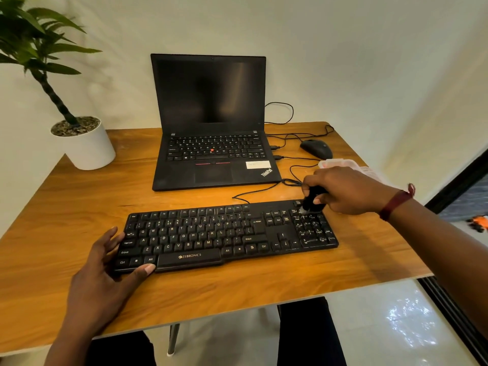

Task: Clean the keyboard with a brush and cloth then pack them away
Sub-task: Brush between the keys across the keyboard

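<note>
Head view. Black Zebronics keyboard [229,233] flat on wooden counter [66,207], near front edge, slightly angled, cable running back toward laptop. Left hand [105,270] on keyboard's left end, fingers [112,240] spread apart along the side, thumb pressed at front edge by the Alt key; steadying, not gripping. Right hand [343,190] above numpad's far corner, fingers closed around small black brush [313,199], pale bristle tip down, touching keys at top of numpad. Dark red band on right wrist. Open black ThinkPad laptop [211,128] behind keyboard, screen dark, two plugs in its right side. Black wired mouse [316,148] right of laptop. Clear plastic container [340,163] just behind right hand, partly hidden; contents not readable. Cloth not identifiable. Potted plant in white pot [84,143] at counter's far left corner. Dark trouser legs and pale floor below counter edge.
</note>
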